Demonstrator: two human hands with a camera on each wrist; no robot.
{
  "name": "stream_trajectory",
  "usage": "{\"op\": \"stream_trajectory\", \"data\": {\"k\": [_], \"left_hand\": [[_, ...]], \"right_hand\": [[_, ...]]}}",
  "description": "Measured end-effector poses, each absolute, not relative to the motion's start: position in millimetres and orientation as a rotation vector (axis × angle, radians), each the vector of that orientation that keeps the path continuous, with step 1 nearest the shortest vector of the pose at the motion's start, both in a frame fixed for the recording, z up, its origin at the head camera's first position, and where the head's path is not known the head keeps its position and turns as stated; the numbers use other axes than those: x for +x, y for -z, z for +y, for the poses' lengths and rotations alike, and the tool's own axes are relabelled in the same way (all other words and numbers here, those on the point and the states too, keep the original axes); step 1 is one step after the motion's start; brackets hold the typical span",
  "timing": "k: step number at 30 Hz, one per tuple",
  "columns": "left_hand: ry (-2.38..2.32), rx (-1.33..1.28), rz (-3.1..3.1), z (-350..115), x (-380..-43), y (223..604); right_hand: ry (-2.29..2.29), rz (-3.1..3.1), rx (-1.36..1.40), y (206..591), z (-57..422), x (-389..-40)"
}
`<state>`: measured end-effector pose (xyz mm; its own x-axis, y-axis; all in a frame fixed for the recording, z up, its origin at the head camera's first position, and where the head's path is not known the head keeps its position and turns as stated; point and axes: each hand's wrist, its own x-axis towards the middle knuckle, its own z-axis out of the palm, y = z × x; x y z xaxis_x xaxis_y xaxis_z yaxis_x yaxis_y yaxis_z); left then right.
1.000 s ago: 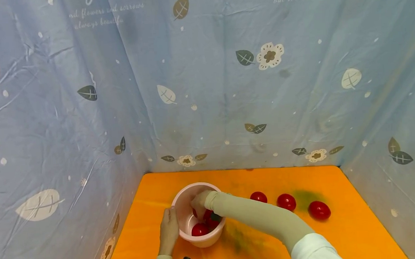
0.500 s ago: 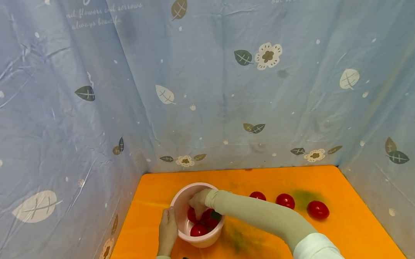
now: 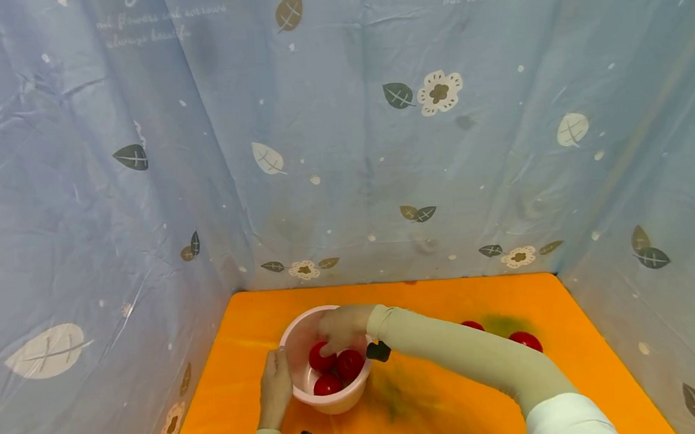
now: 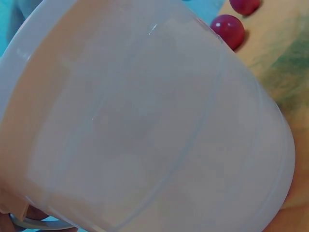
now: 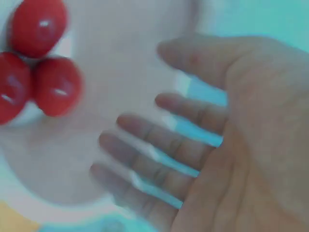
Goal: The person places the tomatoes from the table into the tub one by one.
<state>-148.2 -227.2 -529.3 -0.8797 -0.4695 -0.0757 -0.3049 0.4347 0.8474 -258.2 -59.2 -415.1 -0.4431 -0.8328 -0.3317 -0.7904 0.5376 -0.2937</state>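
Observation:
A pale pink plastic bucket stands on the orange tabletop, its wall filling most of the left wrist view. My left hand holds the bucket's left side at the rim; its fingers show beside a loop-shaped handle. Three glossy red egg-shaped objects lie together at the bucket's bottom. Over the bucket's mouth is my right hand, holding nothing. The right wrist view shows its fingers extended and spread, apart from the red objects.
More red egg-shaped objects lie on the orange tabletop to the right, partly covered by my right forearm. A blue patterned curtain encloses the table's back and sides.
My right hand has let go of a red egg-shaped object inside the bucket and lifted up and to the right. My left hand keeps its hold on the bucket.

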Motion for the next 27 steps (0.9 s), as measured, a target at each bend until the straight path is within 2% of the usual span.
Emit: {"op": "stream_trajectory", "data": {"k": [7, 11, 14, 18, 27], "left_hand": [[1.475, 0.708, -2.525, -230.9, -145.4, 525.6], [1.517, 0.717, -2.528, -233.6, -144.1, 523.7], [1.549, 0.724, -2.538, -234.5, -143.2, 523.1], [1.572, 0.721, -2.553, -234.4, -141.7, 523.0], [1.51, 0.681, -2.525, -227.7, -144.5, 526.9]], "right_hand": [[0.697, 2.381, -1.338, 362.7, 10.6, -270.7], [0.78, 2.705, -1.19, 362.3, 55.3, -291.6], [0.733, 2.942, -1.055, 384.2, 83.5, -304.9], [0.58, 3.044, -0.93, 433.8, 108.4, -313.1], [0.443, 2.824, -0.598, 522.2, 118.8, -310.3]]}}
